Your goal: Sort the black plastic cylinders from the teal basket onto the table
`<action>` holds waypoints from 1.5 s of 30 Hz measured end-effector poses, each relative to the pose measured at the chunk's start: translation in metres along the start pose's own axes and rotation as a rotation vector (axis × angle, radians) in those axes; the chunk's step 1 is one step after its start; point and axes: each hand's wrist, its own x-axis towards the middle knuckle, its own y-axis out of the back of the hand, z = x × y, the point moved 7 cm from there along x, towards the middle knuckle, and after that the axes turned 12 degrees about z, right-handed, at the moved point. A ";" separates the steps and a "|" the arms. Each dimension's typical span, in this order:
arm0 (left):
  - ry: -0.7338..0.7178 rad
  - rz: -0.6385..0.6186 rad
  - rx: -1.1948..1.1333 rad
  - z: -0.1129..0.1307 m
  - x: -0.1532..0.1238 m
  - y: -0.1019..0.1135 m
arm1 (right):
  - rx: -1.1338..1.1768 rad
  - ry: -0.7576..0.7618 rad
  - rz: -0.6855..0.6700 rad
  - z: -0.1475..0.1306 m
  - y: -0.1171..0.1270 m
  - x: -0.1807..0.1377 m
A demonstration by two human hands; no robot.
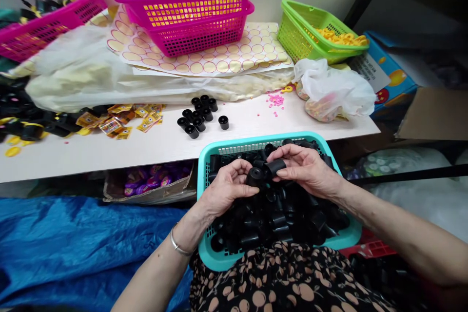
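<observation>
A teal basket (208, 156) rests on my lap, filled with several small black plastic cylinders (278, 214). My left hand (228, 187) is closed around one black cylinder (255, 176) just above the pile. My right hand (309, 170) pinches another black cylinder (275, 166) right beside it, so the two pieces nearly touch. A silver bangle (178, 246) sits on my left wrist. On the white table (153, 144) ahead stands a small cluster of upright black cylinders (199, 116).
Stacked pink baskets (190, 14) and a green basket (310, 29) hold yellow rings. Another pink basket (47, 22) is at far left. Sticker sheets (234, 58), plastic bags (91, 75), yellow packets (120, 122) and pink beads (276, 101) lie on the table. Blue tarp (73, 243) below left.
</observation>
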 end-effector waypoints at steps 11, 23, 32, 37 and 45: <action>0.073 0.112 -0.333 0.003 0.004 0.009 | -0.178 0.132 0.046 -0.002 -0.001 -0.002; -0.013 0.216 -0.112 0.008 0.000 0.011 | -0.332 0.194 0.037 -0.003 -0.005 -0.002; -0.054 -0.065 0.581 -0.001 -0.009 0.001 | -0.780 0.446 -0.022 -0.026 0.008 -0.009; -0.381 -0.147 0.977 0.011 -0.003 -0.027 | -0.749 0.481 -0.017 -0.026 0.010 -0.010; -0.463 -0.035 1.119 0.034 0.006 -0.008 | -0.640 0.507 0.198 -0.052 0.046 -0.017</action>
